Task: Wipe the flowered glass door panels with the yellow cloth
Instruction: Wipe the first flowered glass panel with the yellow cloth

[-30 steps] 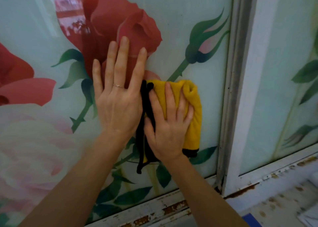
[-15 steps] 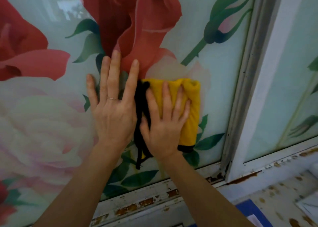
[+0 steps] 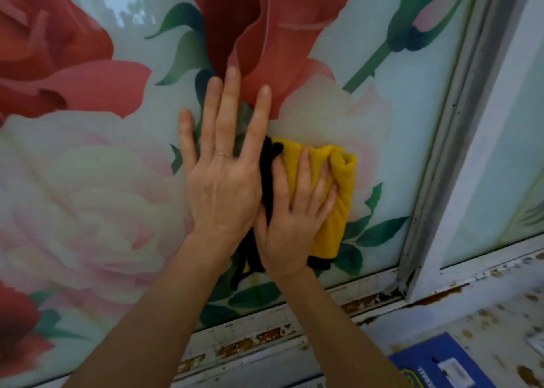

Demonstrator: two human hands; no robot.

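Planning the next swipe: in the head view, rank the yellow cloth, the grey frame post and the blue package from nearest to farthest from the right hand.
1. yellow cloth: directly under the right hand, pressed to the glass.
2. grey frame post: to the right, beyond the cloth's edge.
3. blue package: lower right corner of the view.

The yellow cloth (image 3: 338, 202), folded thick with black trim at its left and bottom edges, lies flat against the lower right of the flowered glass panel (image 3: 88, 166), which is printed with red and pale pink roses; a second panel (image 3: 500, 166), seemingly leaf-printed, stands to its right
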